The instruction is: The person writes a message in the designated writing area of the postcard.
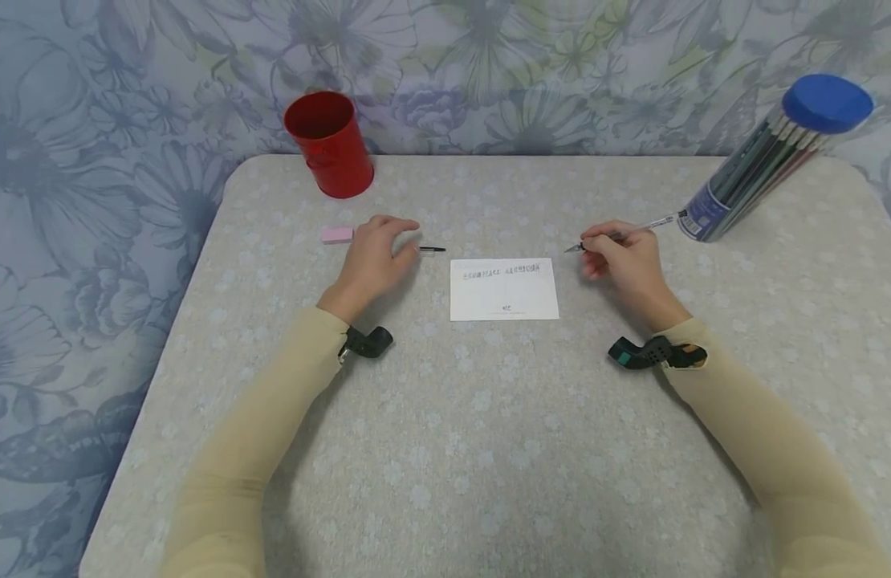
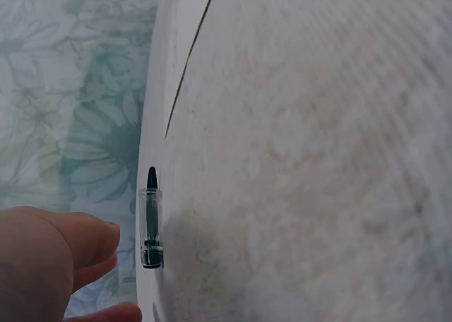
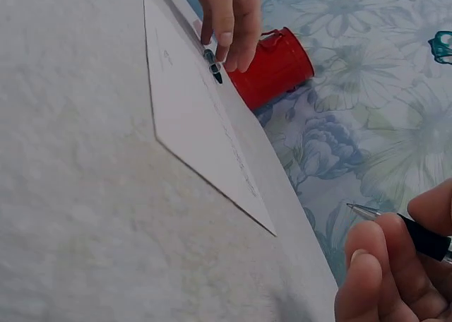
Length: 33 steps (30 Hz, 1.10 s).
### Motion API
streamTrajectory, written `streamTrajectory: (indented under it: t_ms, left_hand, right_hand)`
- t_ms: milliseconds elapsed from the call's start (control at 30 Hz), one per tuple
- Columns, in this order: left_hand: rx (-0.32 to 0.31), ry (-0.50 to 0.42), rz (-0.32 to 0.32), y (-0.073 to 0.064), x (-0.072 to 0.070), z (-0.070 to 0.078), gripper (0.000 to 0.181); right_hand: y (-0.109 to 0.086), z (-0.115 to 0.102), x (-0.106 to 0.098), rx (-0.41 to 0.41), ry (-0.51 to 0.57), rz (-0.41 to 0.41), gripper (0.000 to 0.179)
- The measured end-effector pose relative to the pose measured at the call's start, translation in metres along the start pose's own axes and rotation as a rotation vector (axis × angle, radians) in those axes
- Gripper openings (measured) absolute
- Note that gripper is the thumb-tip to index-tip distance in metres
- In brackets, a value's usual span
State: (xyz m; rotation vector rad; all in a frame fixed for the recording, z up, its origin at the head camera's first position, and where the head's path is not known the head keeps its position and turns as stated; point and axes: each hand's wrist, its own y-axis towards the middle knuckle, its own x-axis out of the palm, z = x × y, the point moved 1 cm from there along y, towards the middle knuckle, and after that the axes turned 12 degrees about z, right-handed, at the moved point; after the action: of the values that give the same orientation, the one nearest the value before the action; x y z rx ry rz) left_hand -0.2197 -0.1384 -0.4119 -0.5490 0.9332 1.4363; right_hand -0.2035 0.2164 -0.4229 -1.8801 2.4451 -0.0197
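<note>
My right hand [image 1: 628, 261] pinches a clear-barrelled pen [image 1: 660, 221], its bare tip pointing left above the table. In the right wrist view, the pen's metal tip [image 3: 364, 210] and dark grip show between thumb and fingers. My left hand [image 1: 373, 258] hovers by a clear pen cap [image 1: 433, 249] with a dark clip, fingers loosely bent. From the left wrist, the cap [image 2: 151, 227] lies on the table just past the fingertips [image 2: 106, 237], with a gap between. Between both hands lies a white card [image 1: 503, 293] with handwritten lines along its top and a short mark lower down.
A pink eraser [image 1: 337, 236] lies left of my left hand. Behind it stands a red metal cup [image 1: 340, 156]. A clear tub of pencils [image 1: 756, 172] with a blue lid stands at the back right. Flowered wallpaper [image 1: 489, 72] rises behind the table's back edge.
</note>
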Motion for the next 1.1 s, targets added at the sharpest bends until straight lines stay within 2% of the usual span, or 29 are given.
streamTrajectory:
  t_ms: [233, 367, 533, 700, 933, 1100]
  left_hand:
    - [0.029, 0.055, -0.048, 0.001, 0.001, 0.000, 0.036]
    - [0.058, 0.066, -0.045, 0.001, 0.001, -0.002, 0.035]
    - [0.090, 0.107, -0.033, 0.000, 0.003, -0.003, 0.032]
    - [0.092, 0.128, -0.012, 0.001, 0.006, -0.004, 0.029]
    - [0.068, 0.098, 0.005, 0.002, 0.006, -0.005, 0.028]
    - [0.071, 0.026, 0.070, 0.001, 0.002, 0.004, 0.027]
  right_hand:
    - [-0.011, 0.000, -0.008, 0.047, 0.108, -0.017, 0.011]
    - [-0.015, -0.001, -0.009, 0.051, 0.177, -0.024, 0.017]
    - [-0.017, -0.002, -0.009, 0.050, 0.191, -0.035, 0.020]
    - [-0.017, -0.002, -0.010, 0.056, 0.197, -0.033, 0.020]
    - [-0.016, -0.003, -0.011, 0.053, 0.188, -0.027, 0.013]
    - [-0.015, -0.007, -0.007, 0.087, 0.156, -0.018, 0.010]
